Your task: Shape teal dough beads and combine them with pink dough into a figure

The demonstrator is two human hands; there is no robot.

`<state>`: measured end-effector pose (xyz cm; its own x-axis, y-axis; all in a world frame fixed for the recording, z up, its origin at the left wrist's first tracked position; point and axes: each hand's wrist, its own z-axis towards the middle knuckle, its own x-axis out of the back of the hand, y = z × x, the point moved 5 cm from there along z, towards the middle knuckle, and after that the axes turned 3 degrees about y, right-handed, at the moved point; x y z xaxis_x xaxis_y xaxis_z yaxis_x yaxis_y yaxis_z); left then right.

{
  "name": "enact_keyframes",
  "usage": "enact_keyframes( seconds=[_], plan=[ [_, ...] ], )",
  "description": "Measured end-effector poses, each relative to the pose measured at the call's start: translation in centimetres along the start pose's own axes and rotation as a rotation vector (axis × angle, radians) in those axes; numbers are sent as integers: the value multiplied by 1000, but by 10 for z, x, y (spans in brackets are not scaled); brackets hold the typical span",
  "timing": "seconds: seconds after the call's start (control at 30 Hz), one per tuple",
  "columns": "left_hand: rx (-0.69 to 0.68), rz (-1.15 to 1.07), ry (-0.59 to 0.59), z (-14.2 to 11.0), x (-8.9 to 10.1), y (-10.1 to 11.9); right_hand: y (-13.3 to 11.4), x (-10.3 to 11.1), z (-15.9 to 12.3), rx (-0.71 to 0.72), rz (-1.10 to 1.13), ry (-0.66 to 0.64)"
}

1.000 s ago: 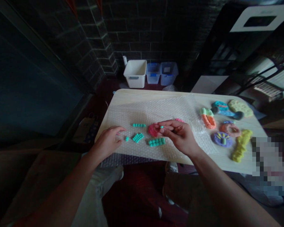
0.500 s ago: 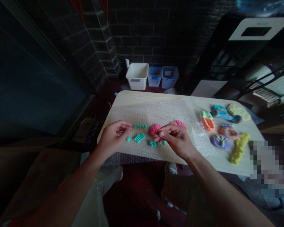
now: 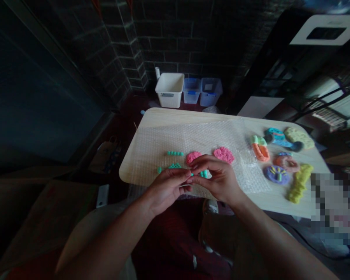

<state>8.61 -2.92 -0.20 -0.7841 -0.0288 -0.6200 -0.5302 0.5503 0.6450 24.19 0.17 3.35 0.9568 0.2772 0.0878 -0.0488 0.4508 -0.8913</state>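
Note:
Above the near edge of the table, my left hand (image 3: pixel 167 188) and my right hand (image 3: pixel 220 177) meet fingertip to fingertip. A tiny bit of green clay (image 3: pixel 191 174) shows between their pinched fingers, mostly covered by them. Under and beyond the hands, a row of small green clay balls (image 3: pixel 175 153) lies on bubble wrap (image 3: pixel 163 140). Closer in are a green clay cluster (image 3: pixel 175 165), a single green lump (image 3: pixel 159 170) and more green pieces (image 3: pixel 203 174), partly hidden. Two bumpy pink clay pieces, one nearer (image 3: pixel 193 157) and one farther right (image 3: pixel 224 154), lie behind my right hand.
Finished-looking clay shapes crowd the table's right side: an orange and green loop (image 3: pixel 260 148), a blue dumbbell-like piece (image 3: pixel 284 140), a purple disc (image 3: pixel 277 175) and a yellow strip (image 3: pixel 301 182). Beyond the table (image 3: pixel 151 116) stand a white bin (image 3: pixel 170 91) and two clear boxes.
My left hand has moved right and slightly down to join my right hand. Their fingertips now touch around the green bit; before, they were apart. The view has shifted slightly.

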Motion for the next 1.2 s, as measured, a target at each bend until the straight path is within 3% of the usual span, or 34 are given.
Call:
enact_keyframes(
  seconds=[0.2,0.43,0.7,0.8,0.93,1.1,1.2],
  plan=[
    [-79,-42,1,2,3,4,1,-6,2,-31,-59,-47],
    [-100,-30,35,8,13,2,-7,-4,4,83,-329,-121],
    [-121,-13,84,-1,5,-9,-6,-8,-3,-14,-372,-281],
    [-106,76,24,-4,2,-10,-2,-2,-3,-67,-427,-206],
    [-102,365,-13,-8,1,-16,15,13,-2,-173,-510,-43],
    [-55,518,-78,-9,-2,-33,32,21,-2,-278,-485,-5],
    [-93,571,-83,-7,0,-24,30,21,-2,-266,-466,17]
  ],
)
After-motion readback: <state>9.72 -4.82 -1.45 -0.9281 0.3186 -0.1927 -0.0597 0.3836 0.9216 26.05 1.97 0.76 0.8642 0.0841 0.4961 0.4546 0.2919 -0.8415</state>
